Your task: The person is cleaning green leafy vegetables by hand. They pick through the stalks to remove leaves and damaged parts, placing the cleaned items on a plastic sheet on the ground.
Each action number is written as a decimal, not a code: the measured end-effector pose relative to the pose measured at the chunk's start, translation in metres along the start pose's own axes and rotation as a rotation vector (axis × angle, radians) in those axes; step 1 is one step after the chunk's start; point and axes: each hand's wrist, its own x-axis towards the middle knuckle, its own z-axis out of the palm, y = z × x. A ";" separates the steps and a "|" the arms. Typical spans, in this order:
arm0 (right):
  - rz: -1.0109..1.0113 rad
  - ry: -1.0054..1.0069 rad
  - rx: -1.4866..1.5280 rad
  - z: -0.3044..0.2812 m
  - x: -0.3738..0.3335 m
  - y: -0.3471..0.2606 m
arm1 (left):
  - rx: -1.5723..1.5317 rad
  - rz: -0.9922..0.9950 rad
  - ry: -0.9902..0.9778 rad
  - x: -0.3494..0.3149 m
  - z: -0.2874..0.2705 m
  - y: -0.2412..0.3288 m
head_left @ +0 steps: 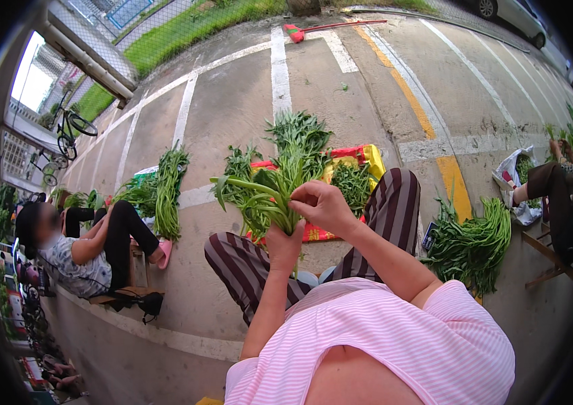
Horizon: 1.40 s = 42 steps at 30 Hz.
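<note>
A bunch of water spinach [259,201] stands between my knees, its pale green stems fanning up and to the left. My left hand [285,246] is wrapped round the lower stems. At the right side of the bunch, my right hand [321,206] is closed in a pinch on the greens; its fingertips hide exactly which part. Beyond my hands lies a heap of loose water spinach [300,132] on a red and yellow plastic sack [373,162]. Some short cut leaves [350,181] rest on the sack's right part.
Another water spinach pile [472,243] lies right of my knee. A seated person [87,253] works at the left beside more greens [170,192]. Another person's legs [551,196] show at the right, by a white bag [524,210]. A red broom [294,32] lies far ahead.
</note>
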 end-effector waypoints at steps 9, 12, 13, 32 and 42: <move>0.267 -0.114 0.488 0.002 -0.007 -0.001 | -0.425 -0.155 -0.075 -0.001 -0.018 0.024; 0.337 -0.139 0.622 -0.001 -0.008 -0.012 | -0.471 -0.170 -0.072 0.000 -0.022 0.032; 0.347 -0.151 0.661 -0.002 -0.009 -0.005 | -0.459 -0.195 -0.090 0.000 -0.023 0.030; -0.397 0.063 -0.447 -0.021 -0.015 0.026 | -0.289 -0.194 -0.086 0.011 -0.005 0.018; 0.252 0.344 0.576 -0.014 0.004 0.046 | -0.194 -0.123 -0.125 -0.004 0.000 0.030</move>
